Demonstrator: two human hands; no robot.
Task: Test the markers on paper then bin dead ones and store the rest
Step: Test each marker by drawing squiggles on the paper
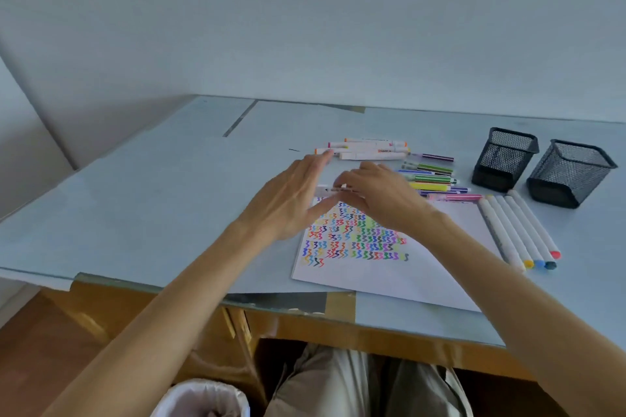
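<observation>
A white sheet of paper (pixel 406 267) covered with rows of coloured squiggles lies on the table. Above its top edge my right hand (pixel 379 196) grips a white marker (pixel 325 190) that lies crosswise. My left hand (pixel 291 200) is beside the marker's left end, fingers stretched out flat and apart. Behind the hands lies a pile of white markers (pixel 369 150). Thin coloured markers (pixel 430 176) are heaped to the right of my right hand. Several long white markers (pixel 518 230) with coloured caps lie side by side along the paper's right edge.
Two black mesh pen holders (pixel 504 159) (pixel 569 173) stand at the back right of the pale blue table (pixel 152 196). A bin with a white liner (pixel 203 399) sits on the floor below the table's front edge, left of my knees.
</observation>
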